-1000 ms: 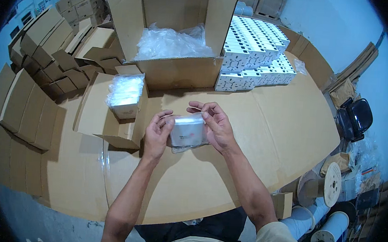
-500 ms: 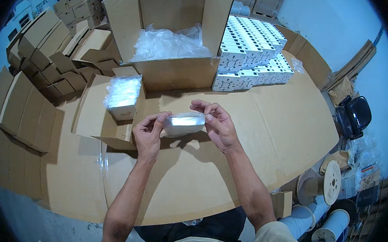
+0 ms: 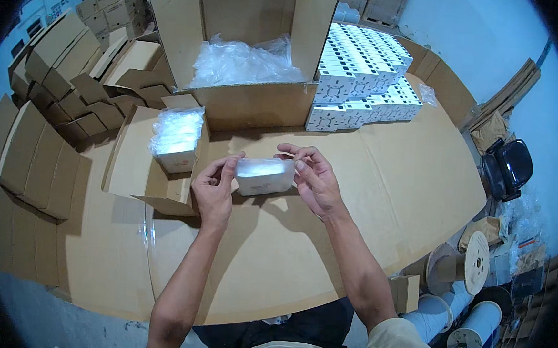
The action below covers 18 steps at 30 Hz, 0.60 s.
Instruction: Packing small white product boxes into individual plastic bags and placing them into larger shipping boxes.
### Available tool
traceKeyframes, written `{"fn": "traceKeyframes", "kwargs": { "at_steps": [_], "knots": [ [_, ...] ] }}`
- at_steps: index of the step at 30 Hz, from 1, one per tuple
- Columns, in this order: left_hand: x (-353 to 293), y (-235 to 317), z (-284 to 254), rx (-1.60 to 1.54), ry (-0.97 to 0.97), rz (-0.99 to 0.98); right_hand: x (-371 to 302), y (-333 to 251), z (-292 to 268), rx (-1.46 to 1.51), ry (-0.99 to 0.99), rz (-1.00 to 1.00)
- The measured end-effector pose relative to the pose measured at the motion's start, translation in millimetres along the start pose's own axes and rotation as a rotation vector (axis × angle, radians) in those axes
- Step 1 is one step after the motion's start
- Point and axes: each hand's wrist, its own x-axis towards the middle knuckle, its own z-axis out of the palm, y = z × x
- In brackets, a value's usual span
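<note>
Between my hands, above the cardboard-covered table, is a small white box in a clear plastic bag (image 3: 265,178). My left hand (image 3: 215,184) pinches its left end between thumb and fingers. At the other end my right hand (image 3: 315,180) has its thumb and fingertips on the right edge, with the upper fingers curled. To the left stands an open carton (image 3: 165,203), holding a row of similar plastic-wrapped boxes (image 3: 179,142). The carton's near right corner is close to my left hand.
Behind stands a large open carton (image 3: 254,107) with clear plastic bags (image 3: 245,63) inside. Stacked white boxes (image 3: 357,76) rise to its right. Folded brown cartons (image 3: 34,163) crowd the left side. Cable spools (image 3: 476,262) and a black chair (image 3: 509,165) are off the right edge.
The bagged white box has tilted, so more of its front face shows. My hands have shifted only slightly.
</note>
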Motion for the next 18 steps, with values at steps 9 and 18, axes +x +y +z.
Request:
{"fn": "traceKeyframes", "kwargs": {
  "at_steps": [9,18],
  "knots": [
    [-3.6,-7.1,-0.8,0.064,-0.263,-0.263,-2.9,-1.0,5.3,-0.501,0.032,0.146],
    [1.7,-6.4,-7.0,-0.001,-0.394,-0.077,-2.7,-4.7,3.9,-0.730,0.010,0.141]
  ]
}}
